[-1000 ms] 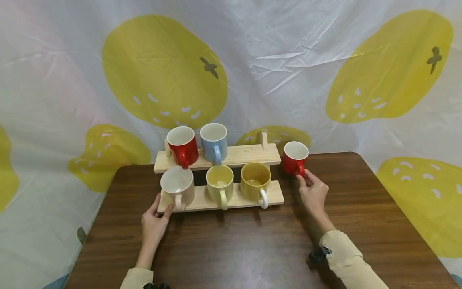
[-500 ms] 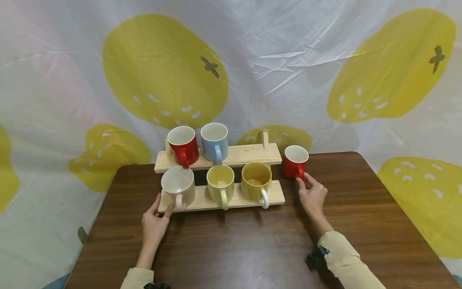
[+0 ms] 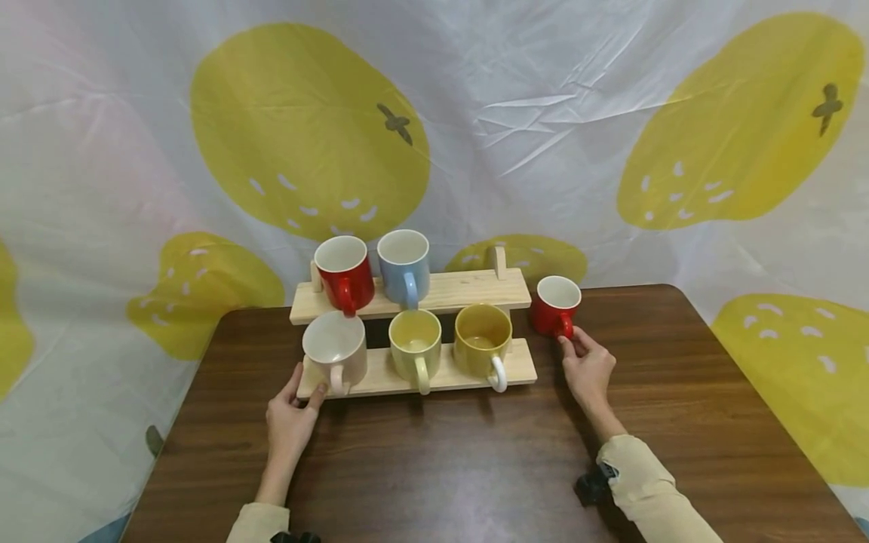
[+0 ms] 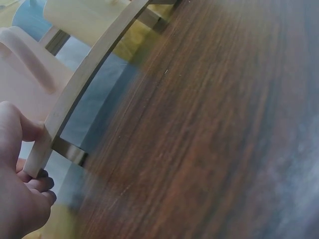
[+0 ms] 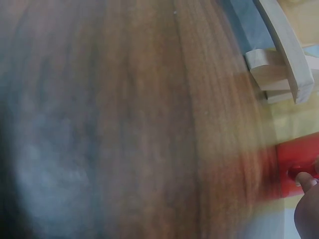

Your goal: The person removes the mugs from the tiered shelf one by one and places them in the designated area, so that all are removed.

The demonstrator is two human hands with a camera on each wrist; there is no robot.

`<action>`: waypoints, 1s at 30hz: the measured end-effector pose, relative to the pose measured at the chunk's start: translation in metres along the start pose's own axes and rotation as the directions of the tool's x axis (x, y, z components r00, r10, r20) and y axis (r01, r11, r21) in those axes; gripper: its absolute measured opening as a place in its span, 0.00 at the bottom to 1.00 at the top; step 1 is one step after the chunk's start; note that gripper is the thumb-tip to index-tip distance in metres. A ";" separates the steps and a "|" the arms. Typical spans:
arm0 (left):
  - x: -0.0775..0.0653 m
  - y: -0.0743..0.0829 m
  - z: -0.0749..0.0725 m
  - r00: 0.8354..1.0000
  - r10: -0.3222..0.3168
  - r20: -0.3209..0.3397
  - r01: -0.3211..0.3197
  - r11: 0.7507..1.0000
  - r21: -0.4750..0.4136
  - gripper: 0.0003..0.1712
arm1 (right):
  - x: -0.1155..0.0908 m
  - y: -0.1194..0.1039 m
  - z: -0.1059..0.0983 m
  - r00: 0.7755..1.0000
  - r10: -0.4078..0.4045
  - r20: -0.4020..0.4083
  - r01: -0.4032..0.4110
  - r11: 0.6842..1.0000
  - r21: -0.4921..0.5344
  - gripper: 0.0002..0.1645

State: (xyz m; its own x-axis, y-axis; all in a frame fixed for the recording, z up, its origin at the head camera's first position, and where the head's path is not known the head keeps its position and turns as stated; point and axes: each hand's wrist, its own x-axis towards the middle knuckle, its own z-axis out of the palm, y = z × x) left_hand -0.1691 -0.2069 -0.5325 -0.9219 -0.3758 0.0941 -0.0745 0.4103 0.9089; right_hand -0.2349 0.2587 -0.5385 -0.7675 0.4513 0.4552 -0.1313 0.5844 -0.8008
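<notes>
My left hand (image 3: 292, 418) grips the left end of the lower board of a two-tier wooden mug rack (image 3: 462, 290). In the left wrist view the thumb lies over the board (image 4: 79, 84) and the fingers curl under it. Just right of the rack, my right hand (image 3: 589, 369) pinches the handle of a red mug (image 3: 553, 315) with a white inside. The mug is upright, its base right at the table in the right wrist view. On the lower board stand a pale pink mug (image 3: 342, 354), a light yellow mug (image 3: 416, 351) and a mustard mug (image 3: 478, 347) with a white handle.
On the upper board, another red mug (image 3: 349, 283) and a light blue mug (image 3: 405, 275) stand toward the left, handles facing me. The rack stands at the back of a brown wooden table (image 3: 421, 467). Behind hangs a fruit-print cloth (image 3: 516, 151).
My right hand has brought the red mug slightly down and toward me, beside the rack. The left hand keeps its hold, and the rack and other mugs have not moved.
</notes>
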 end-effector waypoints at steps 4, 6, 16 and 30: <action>0.000 0.000 0.000 1.000 -0.001 -0.003 0.001 1.000 -0.008 0.36 | 0.001 0.001 0.001 1.000 -0.005 -0.002 0.005 1.000 -0.009 0.10; 0.000 -0.001 0.000 1.000 -0.001 -0.004 0.001 1.000 -0.011 0.36 | 0.002 0.000 0.001 1.000 -0.007 0.002 0.007 1.000 -0.007 0.09; -0.001 -0.001 0.001 1.000 -0.001 -0.009 0.001 1.000 -0.013 0.36 | 0.006 -0.021 -0.013 0.995 0.077 0.068 -0.074 0.996 -0.044 0.18; 0.000 -0.004 0.000 1.000 0.002 0.008 -0.001 0.998 -0.069 0.36 | 0.019 -0.070 -0.028 0.997 0.050 0.066 -0.051 0.999 0.007 0.23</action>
State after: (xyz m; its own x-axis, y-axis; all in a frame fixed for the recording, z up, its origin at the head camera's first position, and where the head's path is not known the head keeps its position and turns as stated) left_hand -0.1692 -0.2087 -0.5366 -0.9252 -0.3681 0.0923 -0.0470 0.3526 0.9346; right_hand -0.2225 0.2451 -0.4627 -0.8127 0.4347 0.3879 -0.0964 0.5563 -0.8254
